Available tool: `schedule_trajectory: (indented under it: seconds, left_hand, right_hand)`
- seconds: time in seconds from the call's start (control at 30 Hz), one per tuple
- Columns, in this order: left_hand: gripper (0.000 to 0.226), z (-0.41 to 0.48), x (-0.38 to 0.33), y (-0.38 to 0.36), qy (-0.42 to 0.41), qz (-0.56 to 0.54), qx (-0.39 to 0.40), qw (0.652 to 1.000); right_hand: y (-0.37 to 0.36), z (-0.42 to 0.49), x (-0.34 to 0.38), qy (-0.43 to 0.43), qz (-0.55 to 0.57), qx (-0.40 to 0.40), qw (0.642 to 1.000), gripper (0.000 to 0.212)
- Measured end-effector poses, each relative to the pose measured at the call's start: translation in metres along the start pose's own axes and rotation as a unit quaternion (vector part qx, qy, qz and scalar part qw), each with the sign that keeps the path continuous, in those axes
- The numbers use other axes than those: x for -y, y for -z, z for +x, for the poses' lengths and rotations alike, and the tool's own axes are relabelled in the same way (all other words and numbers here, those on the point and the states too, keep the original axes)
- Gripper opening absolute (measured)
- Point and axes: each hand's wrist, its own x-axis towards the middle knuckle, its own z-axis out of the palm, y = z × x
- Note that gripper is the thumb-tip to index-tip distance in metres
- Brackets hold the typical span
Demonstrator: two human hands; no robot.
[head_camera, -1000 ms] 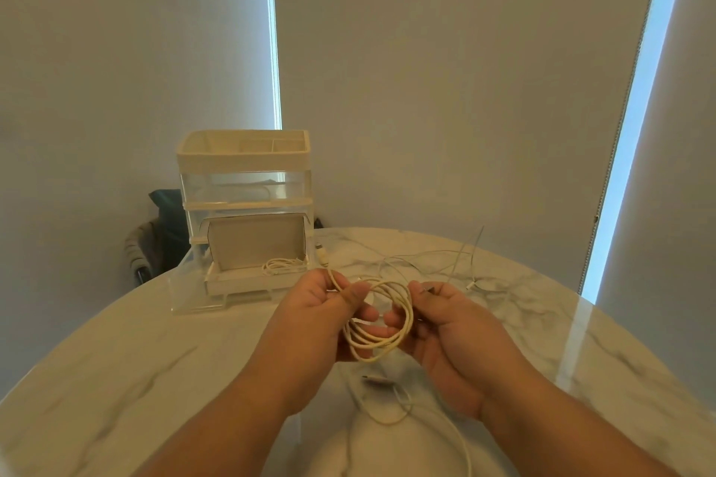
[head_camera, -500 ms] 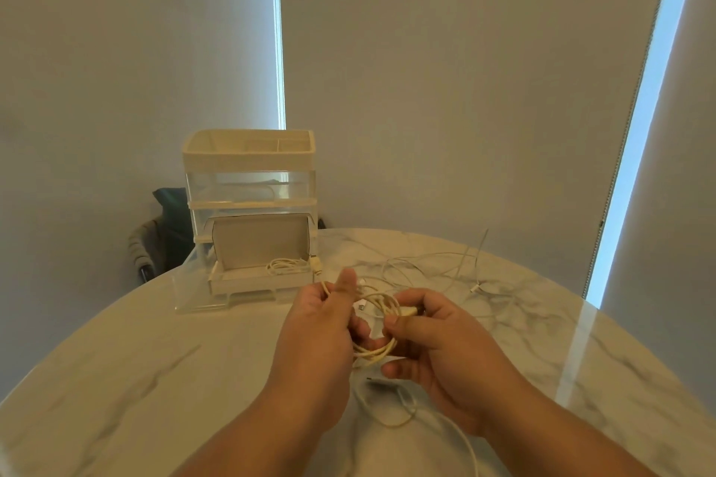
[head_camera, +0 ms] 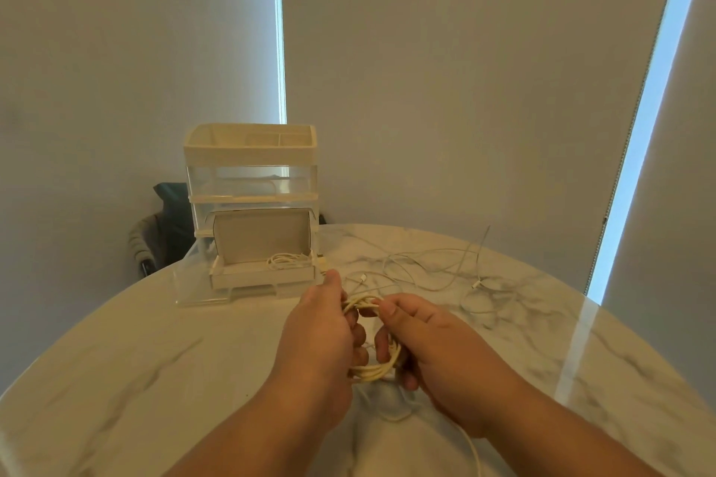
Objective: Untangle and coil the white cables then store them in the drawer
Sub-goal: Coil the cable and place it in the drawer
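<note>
Both hands hold a small coil of white cable (head_camera: 372, 371) just above the marble table. My left hand (head_camera: 321, 337) grips the coil's left side, its fingers curled through the loop. My right hand (head_camera: 430, 337) pinches the top strands between thumb and forefinger and curls under the right side. A loose end of this cable (head_camera: 470, 449) trails down toward my lap. Behind the hands stands a clear drawer unit (head_camera: 252, 182); its bottom drawer (head_camera: 263, 277) is pulled out and holds another coiled cable (head_camera: 284, 259). More tangled white cables (head_camera: 438, 267) lie on the table at the right.
The round marble table (head_camera: 155, 360) ends close behind the drawer unit. A chair with dark cloth (head_camera: 159, 236) stands behind the table at the left. Blinds cover the windows at the back.
The coil has tightened and my hands have closed in around it. My right thumb and forefinger moved up to the top strands.
</note>
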Motion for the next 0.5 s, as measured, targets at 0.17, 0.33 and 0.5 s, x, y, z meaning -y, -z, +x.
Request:
schedule_trajectory:
  seconds: [0.17, 0.33, 0.5]
  left_hand:
    - [0.037, -0.001, -0.004, 0.001, 0.022, -0.009, -0.055, 0.998]
    - [0.026, 0.0, -0.006, 0.005, 0.007, -0.028, -0.025, 0.999]
    - [0.019, -0.003, -0.004, 0.004, -0.005, -0.005, 0.124, 0.992]
  right_hand:
    - [-0.004, 0.0, -0.003, 0.023, -0.063, -0.015, 0.998, 0.024]
    - [-0.003, 0.0, -0.002, -0.01, -0.057, -0.019, 0.998, 0.027]
    - [0.006, 0.005, -0.003, -0.003, -0.064, -0.114, 0.991, 0.032]
